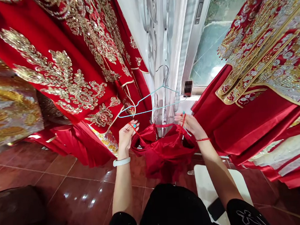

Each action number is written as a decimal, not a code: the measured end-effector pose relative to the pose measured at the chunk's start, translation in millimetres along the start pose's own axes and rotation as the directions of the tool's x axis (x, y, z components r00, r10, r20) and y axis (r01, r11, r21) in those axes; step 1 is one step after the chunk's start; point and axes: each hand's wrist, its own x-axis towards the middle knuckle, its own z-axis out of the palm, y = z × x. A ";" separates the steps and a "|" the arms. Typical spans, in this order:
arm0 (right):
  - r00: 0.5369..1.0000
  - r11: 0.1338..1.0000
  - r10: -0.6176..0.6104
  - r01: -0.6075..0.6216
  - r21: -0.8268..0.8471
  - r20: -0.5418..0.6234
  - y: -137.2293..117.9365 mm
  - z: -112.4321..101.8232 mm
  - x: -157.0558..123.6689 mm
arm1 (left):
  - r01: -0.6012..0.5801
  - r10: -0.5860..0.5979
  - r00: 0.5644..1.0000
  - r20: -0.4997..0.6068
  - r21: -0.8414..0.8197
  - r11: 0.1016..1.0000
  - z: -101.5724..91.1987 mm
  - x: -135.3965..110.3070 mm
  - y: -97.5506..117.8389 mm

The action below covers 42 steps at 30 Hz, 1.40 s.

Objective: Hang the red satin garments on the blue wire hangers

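Note:
My left hand (127, 135) and my right hand (190, 124) each pinch a thin red strap of a red satin garment (165, 149), holding it up in front of me. A light blue wire hanger (149, 102) hangs just above the garment, its hook (163, 72) rising against a white curtain. Its bar passes close above both hands, and the straps lead up toward it. I cannot tell whether they touch it. A white band circles my left wrist, and a red cord circles my right.
Red gowns with gold sequin embroidery hang at the left (57, 75) and right (267, 74). Behind the hanger are a sheer white curtain (169, 54) and a window (207, 51). Below lie glossy brown floor tiles (79, 202) and a white mat (219, 183) bearing a dark flat object (216, 208).

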 end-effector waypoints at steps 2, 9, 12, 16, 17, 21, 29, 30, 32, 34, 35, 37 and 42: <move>0.990 0.992 0.112 -0.116 0.053 0.085 16.4 19.9 7.0 | 0.018 -0.018 0.999 0.028 0.011 1.000 5.6 1.7 -5.7; 0.981 0.934 0.006 -0.075 0.349 0.195 45.4 91.8 31.0 | 0.002 -0.006 0.997 0.079 0.054 0.999 8.6 -0.2 -0.6; 0.989 0.897 -0.109 0.056 0.439 0.096 47.3 98.3 37.5 | -0.069 0.060 0.994 0.088 0.100 0.993 -1.6 1.9 8.2; 0.973 0.888 -0.231 0.203 0.413 0.020 45.1 85.7 39.7 | -0.164 0.138 0.982 0.132 0.211 0.964 -19.6 6.3 21.4; 0.967 0.892 -0.253 0.230 0.389 0.008 43.9 81.9 39.4 | -0.182 0.147 0.977 0.153 0.243 0.953 -22.6 7.4 25.1; 0.958 0.907 -0.285 0.279 0.316 -0.028 37.9 72.1 35.8 | -0.230 0.159 0.962 0.221 0.345 0.910 -21.8 12.7 42.6; 0.956 0.899 -0.288 0.288 0.331 -0.050 33.7 68.6 25.7 | -0.360 0.135 0.885 0.445 0.471 0.805 25.1 38.7 77.1; 0.957 0.899 -0.286 0.287 0.331 -0.053 34.2 69.3 25.0 | -0.383 0.124 0.870 0.477 0.497 0.778 32.6 41.5 79.2; 0.958 0.900 -0.279 0.283 0.331 -0.062 35.7 71.6 24.1 | -0.445 0.107 0.839 0.533 0.560 0.699 47.3 45.7 81.4; 0.960 0.901 -0.272 0.276 0.335 -0.062 37.5 74.4 24.2 | -0.516 0.087 0.805 0.587 0.620 0.591 59.5 48.2 81.7; 0.961 0.900 -0.270 0.274 0.339 -0.060 38.3 75.6 24.4 | -0.551 0.075 0.788 0.611 0.645 0.530 63.8 49.2 81.5; 0.959 0.897 -0.272 0.282 0.341 -0.078 39.3 76.8 25.2 | -0.596 0.075 0.773 0.630 0.680 0.427 67.5 51.1 81.4; 0.951 0.901 -0.278 0.306 0.308 -0.132 37.6 73.1 26.0 | -0.590 0.129 0.785 0.606 0.669 0.452 54.7 52.8 77.3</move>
